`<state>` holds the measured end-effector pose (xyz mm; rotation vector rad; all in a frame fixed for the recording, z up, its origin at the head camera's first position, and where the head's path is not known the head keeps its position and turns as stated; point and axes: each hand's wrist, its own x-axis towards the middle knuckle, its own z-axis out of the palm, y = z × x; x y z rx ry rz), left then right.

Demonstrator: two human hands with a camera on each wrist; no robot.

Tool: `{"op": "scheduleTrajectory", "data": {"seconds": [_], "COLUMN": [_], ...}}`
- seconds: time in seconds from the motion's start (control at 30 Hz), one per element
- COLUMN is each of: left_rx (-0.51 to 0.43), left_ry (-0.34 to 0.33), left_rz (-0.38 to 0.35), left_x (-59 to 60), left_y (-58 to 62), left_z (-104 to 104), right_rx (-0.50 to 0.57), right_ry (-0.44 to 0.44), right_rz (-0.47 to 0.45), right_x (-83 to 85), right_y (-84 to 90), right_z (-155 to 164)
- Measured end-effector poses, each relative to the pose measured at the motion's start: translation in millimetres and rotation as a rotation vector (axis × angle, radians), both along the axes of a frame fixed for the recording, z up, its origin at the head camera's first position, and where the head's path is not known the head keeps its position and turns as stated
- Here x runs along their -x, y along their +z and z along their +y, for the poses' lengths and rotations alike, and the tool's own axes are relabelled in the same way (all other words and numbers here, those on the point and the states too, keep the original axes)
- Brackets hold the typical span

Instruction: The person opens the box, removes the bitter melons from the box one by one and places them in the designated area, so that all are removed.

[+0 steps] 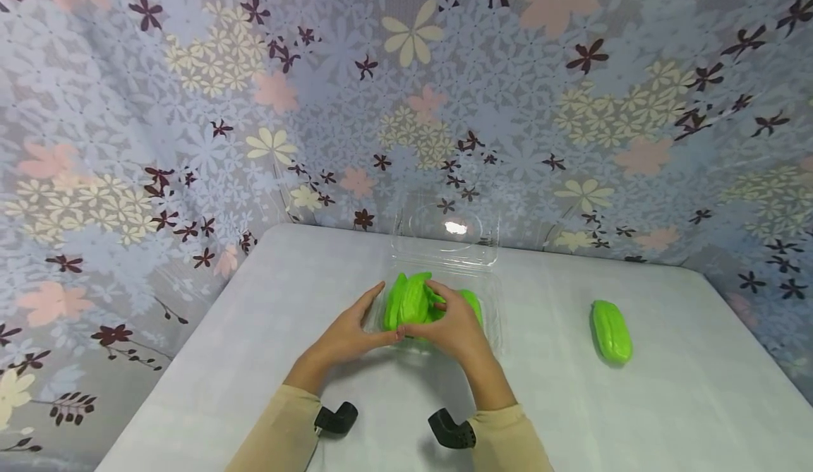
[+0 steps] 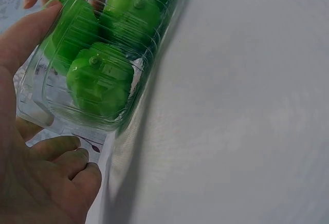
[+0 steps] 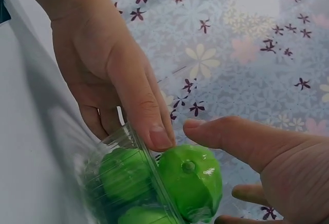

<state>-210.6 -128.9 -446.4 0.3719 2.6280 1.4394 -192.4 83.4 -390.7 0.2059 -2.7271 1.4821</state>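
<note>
A clear plastic clamshell container (image 1: pixel 494 320) stands open in the middle of the white table, its lid (image 1: pixel 444 236) tipped up at the back. Several green ridged gourds (image 1: pixel 409 299) lie inside it. My left hand (image 1: pixel 352 334) holds the container's left wall, thumb on the rim (image 3: pixel 110 147). My right hand (image 1: pixel 451 327) reaches in from above and grips one gourd (image 3: pixel 193 183) between thumb and fingers at the container's near end. In the left wrist view the gourds (image 2: pixel 100 82) show through the wall (image 2: pixel 51 100). Another green gourd (image 1: pixel 611 331) lies loose on the table to the right.
The white table (image 1: pixel 571 415) ends at its back edge against a hanging floral cloth (image 1: pixel 406 91), which also drapes down both sides. Black wrist camera mounts (image 1: pixel 336 418) sit on both beige sleeves near the table's front.
</note>
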Motion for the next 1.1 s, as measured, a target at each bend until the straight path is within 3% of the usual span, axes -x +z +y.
{"op": "scheduleTrajectory", "data": {"seconds": [0.3, 1.1], "left_rx": [0.003, -0.022], "left_ry": [0.001, -0.019], "left_rz": [-0.004, 0.018], "left_x": [-2.5, -1.8], "left_y": [-0.7, -3.1], "left_z": [2, 1], "right_rx": [-0.053, -0.130], "right_ry": [-0.097, -0.090], "right_rz": [0.002, 0.062], "right_x": [1.3, 3.1], "right_y": [-0.5, -2.5], "right_z": [-9, -21]}}
